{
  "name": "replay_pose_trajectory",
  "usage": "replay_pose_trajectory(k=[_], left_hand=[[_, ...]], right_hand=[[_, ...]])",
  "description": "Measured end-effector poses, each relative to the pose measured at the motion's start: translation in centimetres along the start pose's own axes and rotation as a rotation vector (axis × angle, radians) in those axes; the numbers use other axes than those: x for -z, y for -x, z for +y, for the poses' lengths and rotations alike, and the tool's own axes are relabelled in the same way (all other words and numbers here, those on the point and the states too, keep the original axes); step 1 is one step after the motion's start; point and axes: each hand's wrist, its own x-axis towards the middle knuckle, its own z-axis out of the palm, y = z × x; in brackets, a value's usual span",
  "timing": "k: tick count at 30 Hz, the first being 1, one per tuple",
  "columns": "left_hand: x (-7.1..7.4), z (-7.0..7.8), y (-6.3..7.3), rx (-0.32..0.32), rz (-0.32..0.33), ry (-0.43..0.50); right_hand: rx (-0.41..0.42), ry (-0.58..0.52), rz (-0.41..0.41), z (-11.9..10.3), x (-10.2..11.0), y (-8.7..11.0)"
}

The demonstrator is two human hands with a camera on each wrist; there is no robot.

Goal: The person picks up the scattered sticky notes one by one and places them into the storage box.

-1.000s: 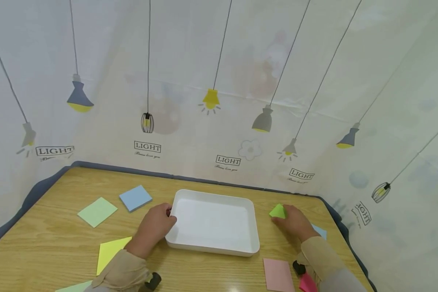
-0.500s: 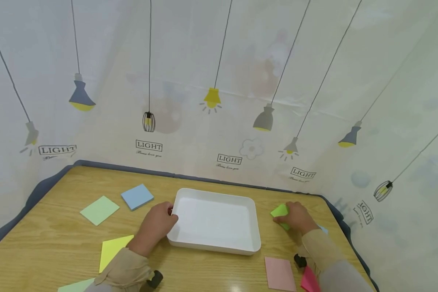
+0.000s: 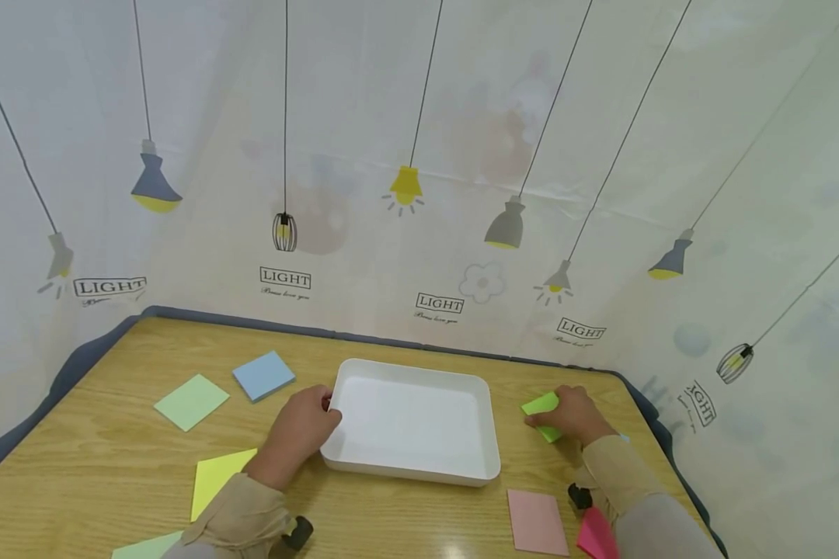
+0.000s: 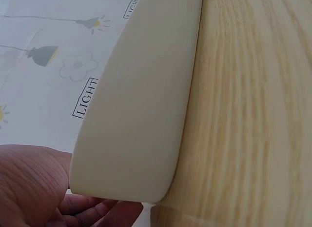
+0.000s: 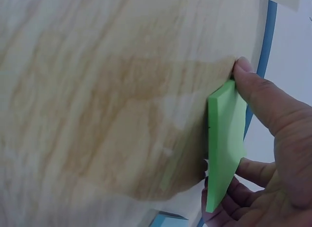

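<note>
A shallow white tray [image 3: 412, 423] lies on the wooden table. My left hand [image 3: 301, 423] grips its left side, thumb over the rim and fingers against the outer wall. The left wrist view shows the tray's outer wall [image 4: 131, 114] close up, with the hand [image 4: 29, 188] at its corner. To the right of the tray, my right hand [image 3: 573, 415] holds a bright green sticky note pad [image 3: 541, 406] between thumb and fingers. In the right wrist view the pad [image 5: 229, 134] is tilted, its thick edge toward the table; the thumb [image 5: 263, 97] is at one end.
Left of the tray lie a light green pad [image 3: 192, 402], a blue pad [image 3: 263, 376], a yellow pad [image 3: 217, 477] and another pale green one [image 3: 147, 546]. A pink pad [image 3: 537, 522] and a magenta pad [image 3: 597, 534] are at the front right. A blue pad [image 5: 168, 221] sits near my right hand.
The green pad in my right hand has turned from a raised, pointed pose to a flatter one, and the hand has shifted slightly right. My left hand stays on the tray.
</note>
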Motion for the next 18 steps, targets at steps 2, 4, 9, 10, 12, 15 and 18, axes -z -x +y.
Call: replay_pose_trajectory(k=[2,4,9,10,12,15,18], left_hand=[[0.01,0.02,0.04,0.005,-0.001,0.001],[-0.01,0.02,0.03,0.009,-0.001,0.002],[0.00,0.08,0.02,0.010,0.001,0.006],[0.01,0.11,0.02,0.010,0.001,0.006],[0.01,0.09,0.03,0.010,0.001,0.007],[0.05,0.07,0.05,0.006,0.002,0.005],[0.11,0.04,0.07,0.005,-0.002,0.009]], right_hand=[[-0.008,-0.023,-0.017,-0.11,0.19,0.19],[-0.011,-0.037,-0.029,-0.09,0.28,0.25],[-0.011,-0.055,-0.039,0.27,0.17,0.13],[-0.013,-0.050,-0.037,0.39,0.14,0.08],[-0.008,-0.031,-0.027,0.44,0.21,0.06],[-0.003,-0.002,-0.007,0.21,0.60,0.23],[-0.019,0.005,0.006,-0.05,1.09,0.53]])
